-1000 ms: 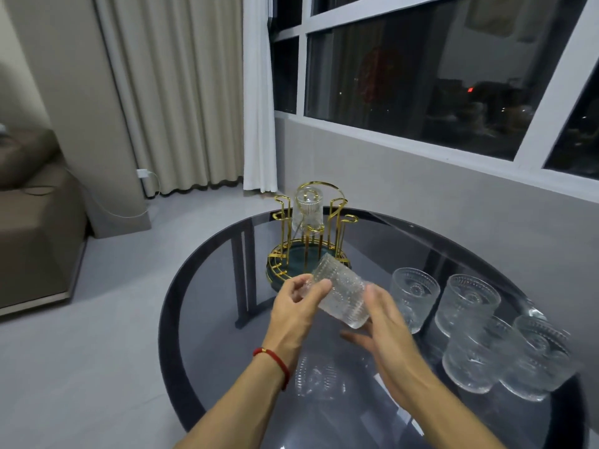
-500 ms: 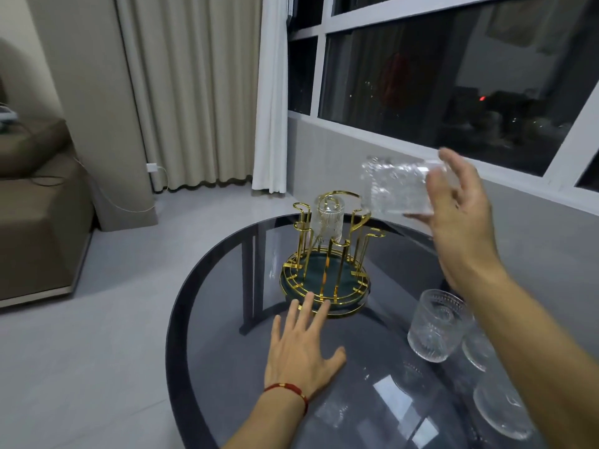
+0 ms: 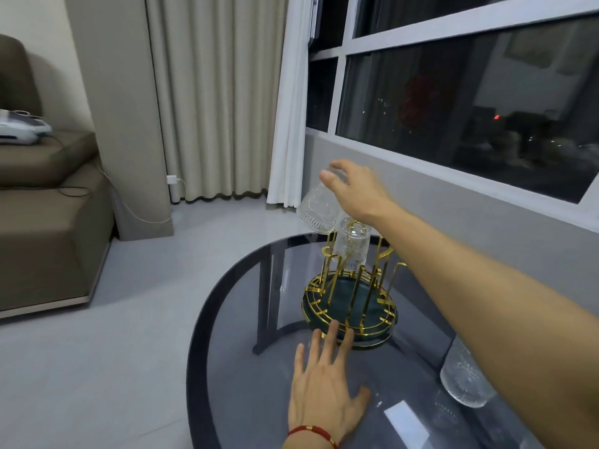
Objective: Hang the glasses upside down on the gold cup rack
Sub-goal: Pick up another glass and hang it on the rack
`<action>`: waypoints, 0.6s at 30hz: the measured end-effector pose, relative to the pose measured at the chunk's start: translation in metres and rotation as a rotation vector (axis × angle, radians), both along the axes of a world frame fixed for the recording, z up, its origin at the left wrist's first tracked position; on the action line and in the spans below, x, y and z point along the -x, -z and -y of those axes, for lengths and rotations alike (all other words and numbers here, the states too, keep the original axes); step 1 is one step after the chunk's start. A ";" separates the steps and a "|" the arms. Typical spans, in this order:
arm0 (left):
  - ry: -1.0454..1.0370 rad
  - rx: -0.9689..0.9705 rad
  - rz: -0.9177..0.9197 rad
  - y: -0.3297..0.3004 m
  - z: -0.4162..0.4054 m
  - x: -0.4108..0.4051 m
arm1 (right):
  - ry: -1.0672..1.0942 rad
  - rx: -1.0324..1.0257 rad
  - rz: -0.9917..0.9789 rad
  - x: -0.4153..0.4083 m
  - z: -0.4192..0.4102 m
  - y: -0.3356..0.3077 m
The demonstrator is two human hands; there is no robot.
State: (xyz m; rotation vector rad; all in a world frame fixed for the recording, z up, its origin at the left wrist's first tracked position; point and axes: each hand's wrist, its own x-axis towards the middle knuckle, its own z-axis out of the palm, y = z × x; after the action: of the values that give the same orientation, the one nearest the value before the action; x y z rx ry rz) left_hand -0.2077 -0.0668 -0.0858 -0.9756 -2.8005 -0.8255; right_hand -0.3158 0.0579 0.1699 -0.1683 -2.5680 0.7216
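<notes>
Glass (image 3: 319, 207) held mouth-down, tilted, above the gold rack (image 3: 351, 298).
Right hand (image 3: 355, 189) gripped its base; half a second before, it lay sideways, higher. Left hand (image 3: 324, 388) stayed flat, fingers spread, on the table (image 3: 246, 377) beside the rack.

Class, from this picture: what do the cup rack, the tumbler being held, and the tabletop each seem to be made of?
Gold wire cup rack: probably polished metal, thin and shiny. Clear patterned tumbler in the right hand: apparently pressed glass, transparent with relief ribs. Round dark table: likely smoked glass, glossy, its legs showing through.
</notes>
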 end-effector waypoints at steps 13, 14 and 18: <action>-0.009 -0.026 0.008 0.005 -0.003 0.002 | 0.041 -0.225 0.245 0.020 -0.012 0.029; -0.010 -0.028 0.008 0.005 -0.003 0.002 | 0.043 -0.282 0.286 0.021 -0.010 0.031; -0.010 -0.018 0.005 0.003 -0.004 0.001 | 0.059 -0.478 0.380 0.022 -0.006 0.037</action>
State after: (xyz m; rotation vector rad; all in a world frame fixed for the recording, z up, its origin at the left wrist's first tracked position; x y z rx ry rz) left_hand -0.2086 -0.0632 -0.0893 -0.9568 -2.7947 -0.8522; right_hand -0.3376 0.0644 0.1330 -0.2404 -2.9942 0.0376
